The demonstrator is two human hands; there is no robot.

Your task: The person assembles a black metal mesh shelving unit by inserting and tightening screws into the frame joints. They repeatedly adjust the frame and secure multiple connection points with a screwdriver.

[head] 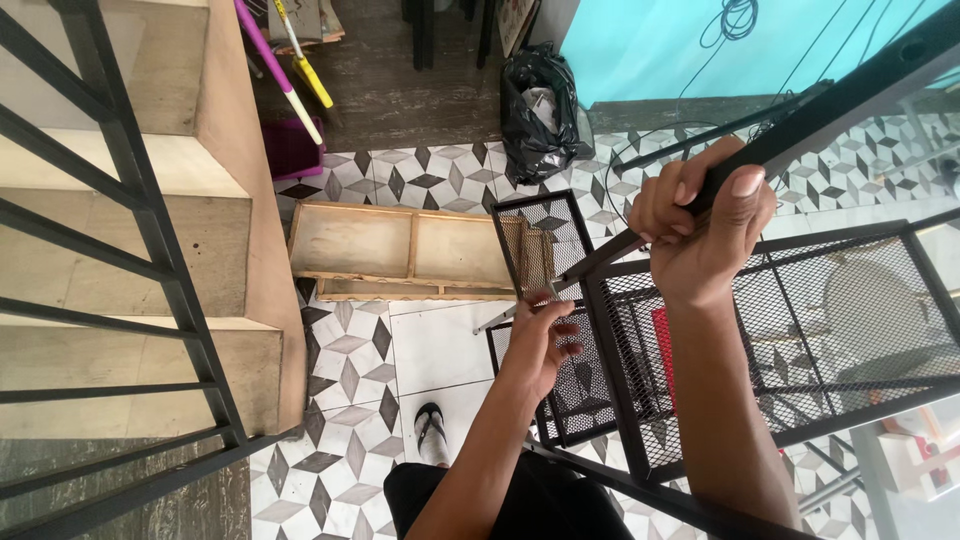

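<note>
My right hand [705, 235] gripped the black frame bar [830, 110] to steady it, while my left hand [540, 335] pinched perhaps a small tool [505, 318] at the mesh rack [790, 330].

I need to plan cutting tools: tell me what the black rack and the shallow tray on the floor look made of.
Black rack: looks like metal, painted matt black; thin square bars framing expanded mesh panels. The right hand grips one bar, the left hand is at a joint.
Shallow tray: seemingly raw, unfinished wood; pale, stained boards with a centre divider.
</note>
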